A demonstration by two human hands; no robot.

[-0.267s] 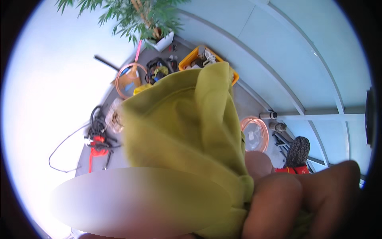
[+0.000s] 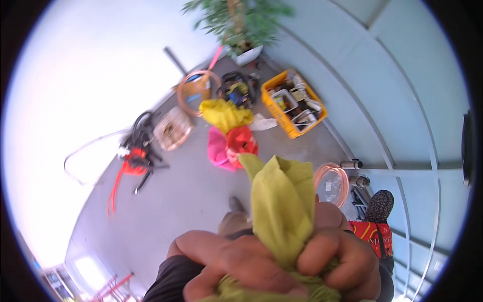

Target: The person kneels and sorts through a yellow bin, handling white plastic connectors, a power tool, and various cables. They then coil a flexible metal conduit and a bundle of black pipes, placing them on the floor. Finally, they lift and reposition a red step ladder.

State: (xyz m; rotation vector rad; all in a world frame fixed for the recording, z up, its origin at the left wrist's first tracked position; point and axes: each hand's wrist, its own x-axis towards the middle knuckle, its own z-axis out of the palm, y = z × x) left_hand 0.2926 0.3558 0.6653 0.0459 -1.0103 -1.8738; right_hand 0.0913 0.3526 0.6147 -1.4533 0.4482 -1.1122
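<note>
A yellow-green cloth (image 2: 282, 201), seemingly a garment, is bunched in front of me, its folded part standing up between my hands. My left hand (image 2: 246, 264) is closed around gathered cloth on the left side. On the right, my right hand (image 2: 342, 261) also grips it, fingers curled into the folds. More of the cloth hangs below both hands at the lower edge. My fingertips are partly hidden by the fabric.
On the grey floor ahead lie red (image 2: 242, 143), pink (image 2: 220, 149) and yellow (image 2: 224, 115) cloths. A yellow crate (image 2: 293, 132) of items stands by the glass wall. Copper tubing (image 2: 343, 183), a potted plant (image 2: 249, 55), a clear bag (image 2: 173, 130) and a black-and-red harness-like heap (image 2: 136, 160) surround them.
The cloth, spread wide across the view before, is now gathered into a narrow bunch lower down. Both hands have come together around it, and the floor behind shows.
</note>
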